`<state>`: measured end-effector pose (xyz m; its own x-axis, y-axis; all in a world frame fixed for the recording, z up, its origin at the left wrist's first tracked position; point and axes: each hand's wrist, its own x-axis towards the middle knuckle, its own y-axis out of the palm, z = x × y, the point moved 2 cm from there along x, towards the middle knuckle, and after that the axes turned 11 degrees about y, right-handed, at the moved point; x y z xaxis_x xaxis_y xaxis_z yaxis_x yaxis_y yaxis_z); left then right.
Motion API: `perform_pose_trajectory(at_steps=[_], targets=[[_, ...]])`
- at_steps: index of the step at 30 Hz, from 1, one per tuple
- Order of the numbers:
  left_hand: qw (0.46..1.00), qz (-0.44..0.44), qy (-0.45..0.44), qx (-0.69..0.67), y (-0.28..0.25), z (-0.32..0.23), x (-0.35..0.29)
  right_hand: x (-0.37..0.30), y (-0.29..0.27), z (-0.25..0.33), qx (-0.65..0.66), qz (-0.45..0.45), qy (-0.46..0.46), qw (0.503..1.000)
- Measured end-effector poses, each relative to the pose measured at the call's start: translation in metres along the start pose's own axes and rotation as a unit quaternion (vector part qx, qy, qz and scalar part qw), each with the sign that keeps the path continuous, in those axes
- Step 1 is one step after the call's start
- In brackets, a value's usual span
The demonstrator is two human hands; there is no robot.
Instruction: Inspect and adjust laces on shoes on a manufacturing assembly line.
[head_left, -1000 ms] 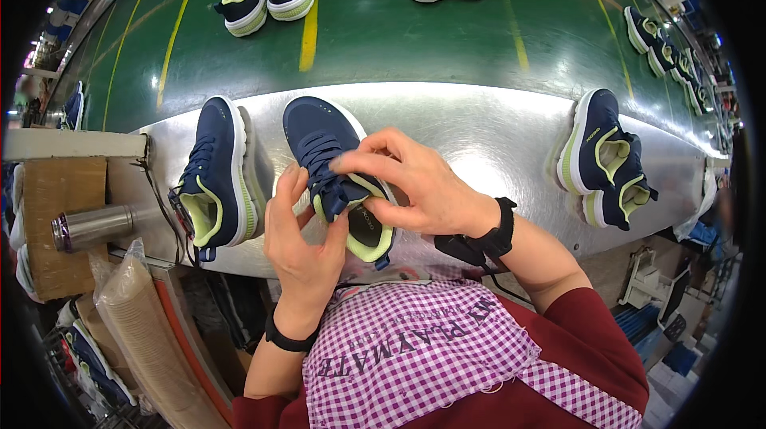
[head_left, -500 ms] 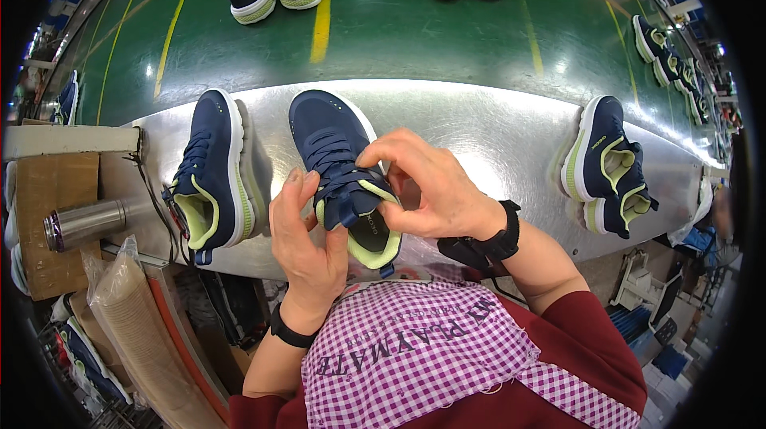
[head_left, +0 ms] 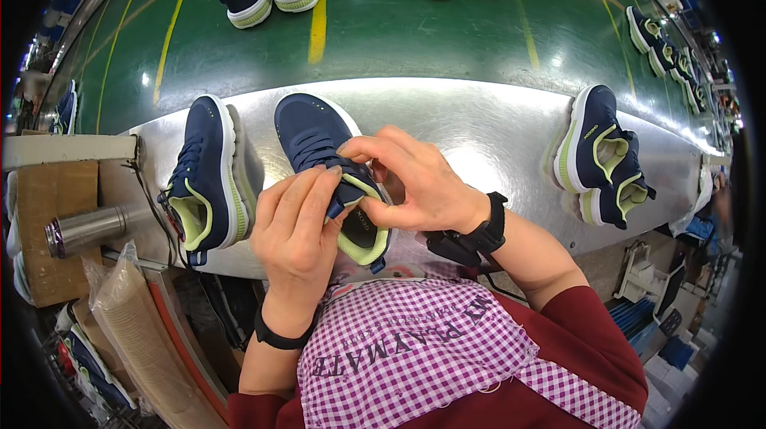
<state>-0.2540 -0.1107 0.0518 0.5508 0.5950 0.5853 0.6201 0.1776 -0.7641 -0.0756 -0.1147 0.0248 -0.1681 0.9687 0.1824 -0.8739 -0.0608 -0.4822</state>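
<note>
A navy sneaker [head_left: 309, 122] with a white sole and lime lining lies toe-away on the metal bench in front of me. Both hands are closed at its lacing. My left hand [head_left: 297, 226] pinches near the top of the laces and tongue, its fingertips pressed together and partly hiding what they grip. From the other side, my right hand [head_left: 415, 182] has its index finger on the upper laces and its thumb at the collar edge. Left of it, a matching sneaker [head_left: 209, 158] rests untouched beside my left hand.
Another pair of navy sneakers [head_left: 600, 154] stands on the bench [head_left: 495, 134] at right. Beyond it runs a green conveyor belt [head_left: 415, 38] carrying more shoes. At left are a steel flask [head_left: 88, 231], a cardboard box [head_left: 60, 230] and plastic-wrapped tan stacked material [head_left: 148, 341].
My left hand has moved up and over the laces, its fingers closing together over the tongue. My right hand stays at the lacing. The sneaker has shifted slightly left.
</note>
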Motion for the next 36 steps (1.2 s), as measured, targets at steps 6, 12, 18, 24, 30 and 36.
perform_pose_trajectory(at_steps=[6,12,18,24,30,36], targets=[[0.999,0.036,0.034,-0.009,-0.011,0.003,0.016,0.000,0.002,-0.006,0.026,-0.012,0.004,1.000],[0.993,0.049,-0.077,-0.077,-0.019,0.026,0.034,0.002,0.000,-0.008,0.133,0.036,0.064,0.988],[0.938,0.100,-0.241,-0.228,-0.020,0.046,0.052,0.003,-0.003,-0.018,0.061,0.060,-0.102,0.991],[0.911,0.095,-0.254,-0.310,-0.016,0.065,0.053,0.003,-0.002,-0.003,0.050,0.048,-0.116,0.991],[0.899,0.170,-0.264,-0.305,-0.021,0.064,0.063,0.003,-0.007,0.001,0.053,0.007,-0.127,0.990],[0.884,0.161,-0.254,-0.358,-0.015,0.071,0.061,0.002,-0.007,0.002,0.061,0.001,-0.122,0.991]])
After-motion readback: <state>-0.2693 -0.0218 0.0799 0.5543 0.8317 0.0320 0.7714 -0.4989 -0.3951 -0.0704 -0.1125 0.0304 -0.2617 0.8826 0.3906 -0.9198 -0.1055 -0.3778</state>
